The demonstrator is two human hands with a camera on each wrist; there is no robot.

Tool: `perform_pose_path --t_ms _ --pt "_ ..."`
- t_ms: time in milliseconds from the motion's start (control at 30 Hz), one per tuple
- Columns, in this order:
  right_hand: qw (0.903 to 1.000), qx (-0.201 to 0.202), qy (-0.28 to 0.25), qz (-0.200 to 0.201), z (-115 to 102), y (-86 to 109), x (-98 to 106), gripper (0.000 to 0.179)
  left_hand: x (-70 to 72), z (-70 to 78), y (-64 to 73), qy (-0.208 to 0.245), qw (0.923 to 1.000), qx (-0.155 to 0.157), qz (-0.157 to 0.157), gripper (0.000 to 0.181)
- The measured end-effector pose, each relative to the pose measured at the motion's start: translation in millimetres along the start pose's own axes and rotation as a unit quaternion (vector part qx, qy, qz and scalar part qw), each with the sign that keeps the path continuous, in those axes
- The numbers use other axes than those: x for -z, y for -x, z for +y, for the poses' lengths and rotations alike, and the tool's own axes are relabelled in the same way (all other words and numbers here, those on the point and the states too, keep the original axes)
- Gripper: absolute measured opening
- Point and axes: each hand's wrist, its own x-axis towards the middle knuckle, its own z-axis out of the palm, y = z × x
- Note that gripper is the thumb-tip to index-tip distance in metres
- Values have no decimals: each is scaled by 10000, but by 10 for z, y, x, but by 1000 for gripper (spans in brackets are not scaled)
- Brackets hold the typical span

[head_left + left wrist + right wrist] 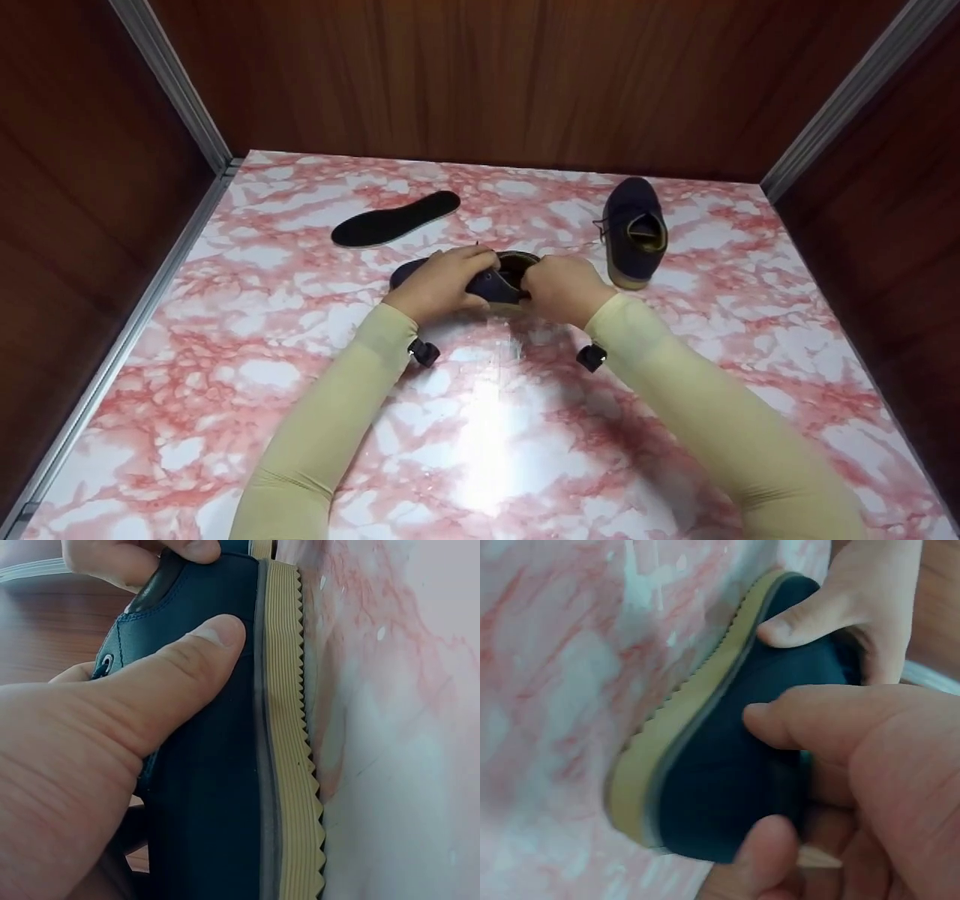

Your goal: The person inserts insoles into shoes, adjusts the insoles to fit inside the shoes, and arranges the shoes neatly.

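Observation:
A dark navy lace-up shoe (496, 289) with a ridged tan sole lies in front of me, toe to the left and opening to the right. My left hand (442, 283) grips its middle, the thumb (187, 664) pressed flat on the near side and the fingers over the top. At the heel end, my right hand (568, 290) pinches the collar; its thumb touches the outer side and the curled fingers are partly hidden. In the right wrist view the navy heel (712, 795) shows below that hand.
A black insole (395, 222) lies at the back left. The second navy shoe (628, 259) stands at the back right, toe away from me. Wood-grain panels (465, 82) enclose the red-and-white marbled table (315, 390) at the back and sides.

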Motion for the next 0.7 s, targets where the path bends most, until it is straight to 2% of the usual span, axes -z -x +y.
perform_pose_path --t_ms 100,167,233,367,433,567,700 --pt "9995 34 45 -302 -29 -10 70 24 5 7 -10 -19 10000 2 -1 54" --pt "9994 163 7 -309 -18 -10 110 21 8 12 -11 -35 10000 -5 -5 54" --pt "9996 245 67 -158 9 1 108 19 1 20 -3 -46 10000 -2 -43 53" --pt "9973 415 468 396 88 30 28 20 -5 29 7 -36 9999 -23 -129 53" --pt "9962 482 557 457 119 38 1 20 16 35 5 -22 9999 -44 -134 54" --pt "9983 458 371 -28 125 38 33 17 38 52 9 -66 9999 -53 -62 52" --pt "9978 440 275 -403 83 -5 51 16 -16 45 55 -71 9999 37 90 49"
